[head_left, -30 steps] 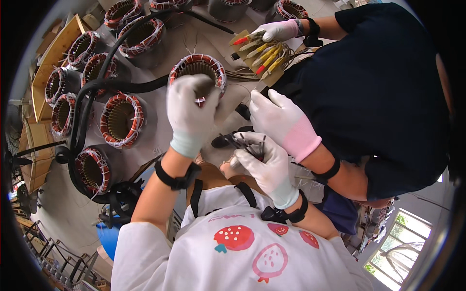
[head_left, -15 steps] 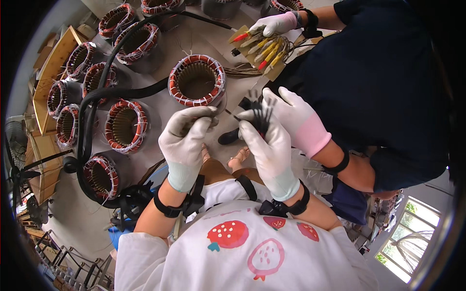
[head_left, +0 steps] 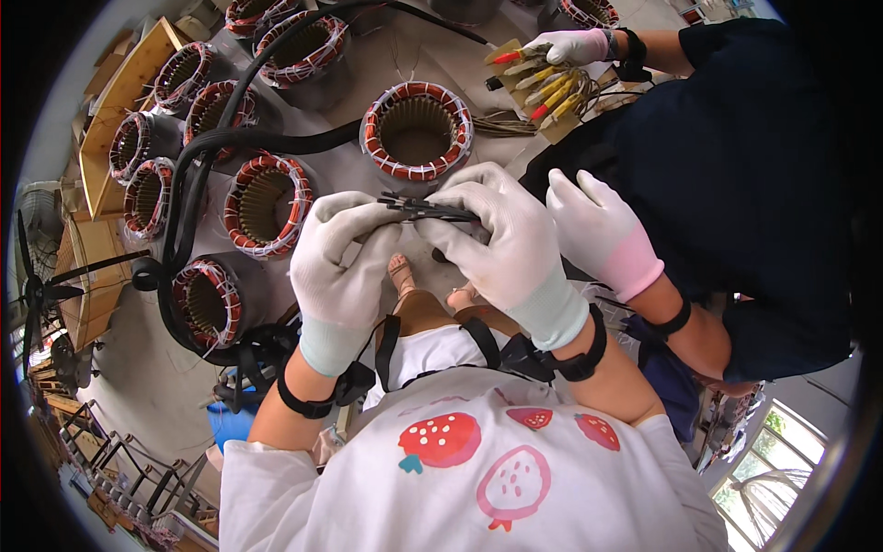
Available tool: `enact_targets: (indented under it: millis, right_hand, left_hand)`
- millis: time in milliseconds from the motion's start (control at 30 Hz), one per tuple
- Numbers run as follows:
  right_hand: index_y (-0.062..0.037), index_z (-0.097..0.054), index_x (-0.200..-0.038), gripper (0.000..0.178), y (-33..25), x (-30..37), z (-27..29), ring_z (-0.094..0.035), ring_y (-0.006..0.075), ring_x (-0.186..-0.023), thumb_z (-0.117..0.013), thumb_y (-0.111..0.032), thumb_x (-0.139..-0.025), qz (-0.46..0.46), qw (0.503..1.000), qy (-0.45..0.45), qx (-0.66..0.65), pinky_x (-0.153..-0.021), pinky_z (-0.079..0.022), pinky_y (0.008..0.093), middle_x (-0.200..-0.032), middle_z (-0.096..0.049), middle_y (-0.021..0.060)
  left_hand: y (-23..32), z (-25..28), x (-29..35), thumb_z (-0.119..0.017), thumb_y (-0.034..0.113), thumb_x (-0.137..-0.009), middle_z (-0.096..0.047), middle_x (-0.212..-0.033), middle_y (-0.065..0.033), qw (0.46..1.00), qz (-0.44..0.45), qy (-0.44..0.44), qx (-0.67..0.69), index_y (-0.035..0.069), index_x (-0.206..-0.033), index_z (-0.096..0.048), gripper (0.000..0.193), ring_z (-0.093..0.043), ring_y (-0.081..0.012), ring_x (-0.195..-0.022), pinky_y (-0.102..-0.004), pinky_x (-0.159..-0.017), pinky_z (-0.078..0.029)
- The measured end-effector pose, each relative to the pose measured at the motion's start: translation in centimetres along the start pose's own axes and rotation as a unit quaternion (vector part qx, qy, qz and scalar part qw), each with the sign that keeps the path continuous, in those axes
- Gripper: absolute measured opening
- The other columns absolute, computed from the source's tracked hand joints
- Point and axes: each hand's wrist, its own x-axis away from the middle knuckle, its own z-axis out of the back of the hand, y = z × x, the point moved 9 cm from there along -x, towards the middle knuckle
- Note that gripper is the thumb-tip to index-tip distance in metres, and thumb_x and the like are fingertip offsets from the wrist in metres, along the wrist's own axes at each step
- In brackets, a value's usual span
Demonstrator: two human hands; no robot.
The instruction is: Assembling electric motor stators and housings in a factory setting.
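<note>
Black tubes [head_left: 440, 212], pale surface [head_left: 451, 60] with wire-wound rings [head_left: 416, 118], wooden board [head_left: 108, 120], sunlit window [head_left: 773, 460]

strands [head_left: 443, 212] lie between left hand [head_left: 342, 248] and right hand [head_left: 504, 237].

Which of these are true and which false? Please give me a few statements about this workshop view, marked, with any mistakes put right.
1. The wearer's right hand holds thin black strips. True.
2. The wearer's left hand is bare. False: it wears a white glove.
3. A co-worker's hand is at the red and yellow clips. True.
4. The wearer's shirt is plain. False: the shirt has a strawberry print.
5. The stator beyond the hands has white lacing. True.
</note>
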Motion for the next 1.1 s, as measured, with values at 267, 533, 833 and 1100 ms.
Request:
enact_targets:
  millis: [267, 533, 833, 1100]
  right_hand:
    - [-0.0017, -0.064, -0.093, 0.012, 1.1, 0.9, -1.7, -0.065, 0.0203, -0.067, -0.068, -0.007, -0.084, -0.112, 0.988, -0.066, -0.086, -0.063, -0.050, 0.0301, -0.078, -0.063, 0.0105]
    - [-0.0008, -0.063, -0.093, 0.011, -1.2, 1.6, 0.0, -0.068, 0.0183, -0.064, -0.068, -0.002, -0.083, 0.065, 0.996, -0.005, 0.053, -0.059, -0.051, 0.0290, -0.077, -0.062, 0.0098]
    - [0.0005, -0.063, -0.093, 0.013, 0.3, 2.3, 0.5, -0.068, 0.0192, -0.065, -0.068, 0.003, -0.081, 0.001, 0.999, -0.002, -0.042, -0.060, -0.052, 0.0289, -0.081, -0.064, 0.0112]
    - [-0.0015, -0.065, -0.089, 0.022, -1.0, 2.3, 0.8, -0.066, 0.0271, -0.070, -0.063, 0.010, -0.070, 0.105, 0.994, 0.017, 0.020, -0.065, -0.052, 0.0321, -0.079, -0.064, 0.0117]
  left_hand:
    - [-1.5, -0.9, 0.7, -0.063, -0.004, -0.082, -0.066, -0.087, -0.0081, 0.996, 0.066, -0.040, 0.042, -0.001, -0.097, -0.068, 0.015, -0.065, -0.0160, -0.077, -0.0259, -0.071, -0.051]
    - [-4.8, -6.5, 4.4, -0.059, 0.012, -0.090, -0.064, -0.095, -0.0044, 0.667, 0.483, -0.167, 0.542, -0.003, -0.118, -0.055, 0.032, -0.060, -0.0098, -0.079, -0.0236, -0.067, -0.050]
    - [2.9, -3.2, 0.7, -0.073, 0.009, -0.068, -0.062, -0.090, -0.0075, 0.921, -0.293, -0.125, -0.225, 0.008, -0.101, -0.067, 0.034, -0.061, -0.0282, -0.081, -0.0403, -0.076, -0.050]
    - [-0.7, -4.6, 1.7, -0.068, 0.004, -0.077, -0.062, -0.086, -0.0066, 0.962, 0.169, -0.201, 0.077, -0.001, -0.098, -0.058, 0.024, -0.059, -0.0194, -0.075, -0.0359, -0.069, -0.047]
